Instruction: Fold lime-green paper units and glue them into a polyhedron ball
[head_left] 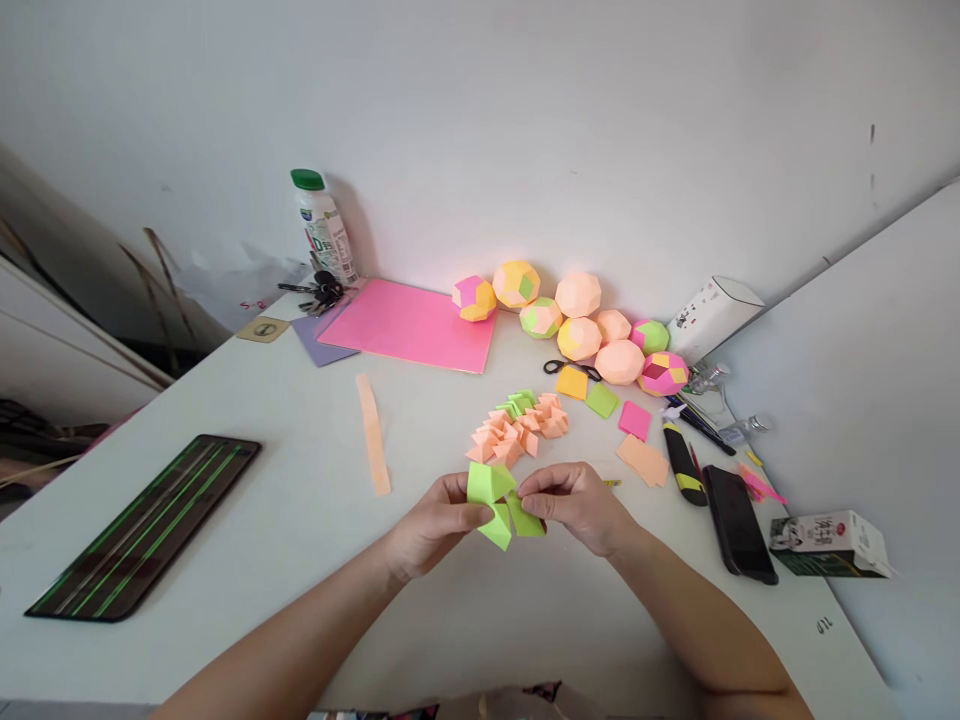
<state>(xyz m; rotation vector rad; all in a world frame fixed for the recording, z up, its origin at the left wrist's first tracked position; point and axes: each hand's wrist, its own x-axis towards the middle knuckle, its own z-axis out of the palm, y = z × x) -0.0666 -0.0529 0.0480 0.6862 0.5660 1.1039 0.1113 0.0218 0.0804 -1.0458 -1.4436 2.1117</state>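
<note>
Between my hands, above the front of the table, is a green folded-paper piece (491,484) made of several joined units. My left hand (435,522) pinches its left side, thumb in front and fingers behind. On the other side my right hand (577,505) grips the green flap at the right between thumb and fingers. Just beyond lies a pile of folded peach paper units (504,437), with a few folded green units (519,403) along its back. Finished-looking paper balls (578,295) in peach, yellow, green and pink cluster near the wall.
Scissors (572,371) and small sticky-note pads (602,400) lie behind the pile. At right are a utility knife (683,463), a phone (739,522) and a carton (829,545). Leftward are a peach strip (373,435), a pink sheet (412,325), keys (322,290), a bottle (327,230) and a dark tablet-like panel (146,530).
</note>
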